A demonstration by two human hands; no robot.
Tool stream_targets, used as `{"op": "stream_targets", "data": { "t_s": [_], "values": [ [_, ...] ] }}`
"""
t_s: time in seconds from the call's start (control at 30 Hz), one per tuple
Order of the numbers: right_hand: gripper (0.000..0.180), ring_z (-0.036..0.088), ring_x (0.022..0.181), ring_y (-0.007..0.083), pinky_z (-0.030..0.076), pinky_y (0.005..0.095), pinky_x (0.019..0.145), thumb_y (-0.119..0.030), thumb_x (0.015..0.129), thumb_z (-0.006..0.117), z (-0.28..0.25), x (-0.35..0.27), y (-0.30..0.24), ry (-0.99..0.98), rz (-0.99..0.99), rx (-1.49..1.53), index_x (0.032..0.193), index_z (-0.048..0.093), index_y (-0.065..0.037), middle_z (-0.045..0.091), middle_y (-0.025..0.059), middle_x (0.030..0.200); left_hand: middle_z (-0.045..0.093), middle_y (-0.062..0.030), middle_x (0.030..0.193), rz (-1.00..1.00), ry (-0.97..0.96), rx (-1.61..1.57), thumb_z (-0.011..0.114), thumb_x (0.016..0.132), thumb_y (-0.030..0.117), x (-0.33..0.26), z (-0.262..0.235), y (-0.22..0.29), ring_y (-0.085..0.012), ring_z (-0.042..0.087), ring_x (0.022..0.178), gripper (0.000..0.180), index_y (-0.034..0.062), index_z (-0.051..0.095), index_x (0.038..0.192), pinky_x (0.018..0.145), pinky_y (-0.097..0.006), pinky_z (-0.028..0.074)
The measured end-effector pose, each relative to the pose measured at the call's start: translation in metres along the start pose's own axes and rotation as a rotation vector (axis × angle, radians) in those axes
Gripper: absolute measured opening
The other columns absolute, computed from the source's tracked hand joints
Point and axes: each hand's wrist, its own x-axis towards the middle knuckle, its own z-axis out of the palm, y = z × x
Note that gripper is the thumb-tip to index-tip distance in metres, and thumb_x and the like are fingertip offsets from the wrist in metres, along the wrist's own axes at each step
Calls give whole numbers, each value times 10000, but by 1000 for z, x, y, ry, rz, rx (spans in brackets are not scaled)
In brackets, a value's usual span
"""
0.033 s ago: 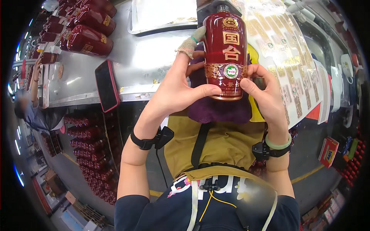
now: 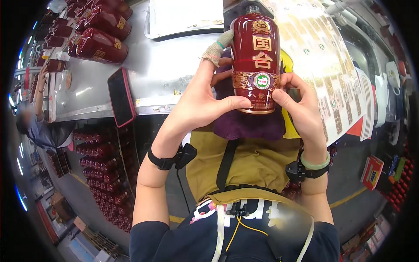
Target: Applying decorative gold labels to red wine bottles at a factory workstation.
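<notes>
A dark red glass bottle (image 2: 256, 48) with gold lettering lies face up on a purple cloth (image 2: 248, 126), its clear neck pointing away from me. Around its lower part runs a patterned band label (image 2: 242, 81) with a round green-and-white emblem. My left hand (image 2: 203, 94) grips the bottle's left side, thumb on the lower front; a knitted finger cover (image 2: 214, 53) is on one finger. At the lower right side my right hand (image 2: 301, 98) holds the bottle between thumb and fingers, near the label's end. Fingertips behind the glass are hidden.
Sheets of gold labels (image 2: 334, 72) lie on the right. A phone (image 2: 121, 97) rests at the metal table's (image 2: 174, 56) front edge, left. Beyond it stand several red bottles (image 2: 102, 46); a metal tray (image 2: 185, 19) is at the back. A co-worker (image 2: 37, 122) is far left.
</notes>
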Motion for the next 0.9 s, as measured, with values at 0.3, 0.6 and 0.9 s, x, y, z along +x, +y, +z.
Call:
{"op": "stream_targets", "data": {
  "t_s": [0.3, 0.6, 0.9],
  "values": [
    [234, 484, 814, 25, 420, 196, 742, -131, 935, 789, -2, 0, 0, -1, 30, 6, 1043, 601, -48, 550, -61, 901, 342, -150, 1612, -1, -18, 25, 931, 757, 175, -2, -1, 1, -297, 470, 1386, 1149, 38, 205, 1637, 1197, -472, 403],
    [265, 454, 811, 15, 401, 184, 727, -110, 909, 811, -4, -1, 1, -18, 33, 45, 1060, 599, -57, 542, -63, 929, 384, -102, 1593, 33, 42, -21, 918, 786, 170, 1, 1, -11, -233, 526, 1312, 1081, 30, 238, 1615, 1153, -432, 433],
    [341, 437, 807, 17, 394, 180, 712, -41, 861, 830, -4, -4, 7, -33, -11, 32, 1093, 580, -54, 523, -59, 941, 402, -121, 1565, 20, 47, -40, 923, 785, 192, 0, 3, -11, -244, 520, 1334, 1085, 24, 240, 1612, 1152, -441, 430]
  ]
}}
